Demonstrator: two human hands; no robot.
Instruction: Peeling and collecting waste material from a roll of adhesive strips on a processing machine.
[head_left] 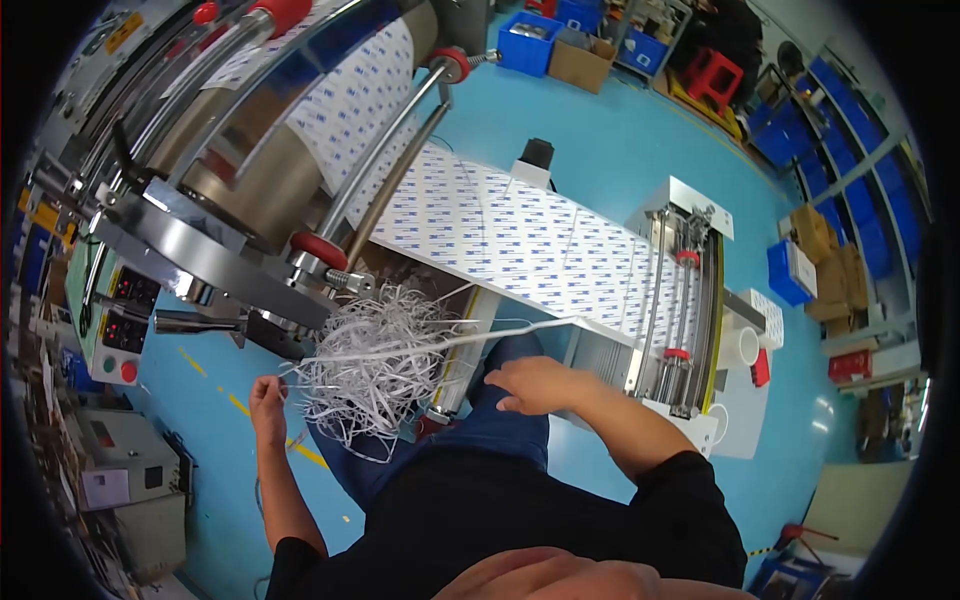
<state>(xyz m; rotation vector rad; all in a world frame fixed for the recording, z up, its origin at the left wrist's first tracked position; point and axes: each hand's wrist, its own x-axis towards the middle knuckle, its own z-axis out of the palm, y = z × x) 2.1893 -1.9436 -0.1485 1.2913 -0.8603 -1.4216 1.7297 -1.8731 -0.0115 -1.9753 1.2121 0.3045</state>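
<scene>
My left hand (pixel 268 405) is closed beside a big tangle of thin white strips (pixel 370 365). Its fingers are pinched around what looks like the end of a white strip, partly hidden by the fingers. My right hand (pixel 532 386) is above my right thigh, fingers apart and holding nothing. A longer white strip (pixel 450 342) stretches over the tangle to the near edge of a white sheet with a small blue printed pattern (pixel 520 230). That sheet runs from a large roller machine (pixel 250 185) on the left to a roller frame (pixel 675 300) on the right.
Metal bars with red collars (pixel 318 250) jut out near the tangle. A control panel with buttons (pixel 125 320) and a grey cabinet (pixel 130 465) stand at the left. Blue bins (pixel 527 42), cardboard boxes (pixel 582 62) and a red stool (pixel 712 78) are farther back. Shelving (pixel 840 150) lines the right.
</scene>
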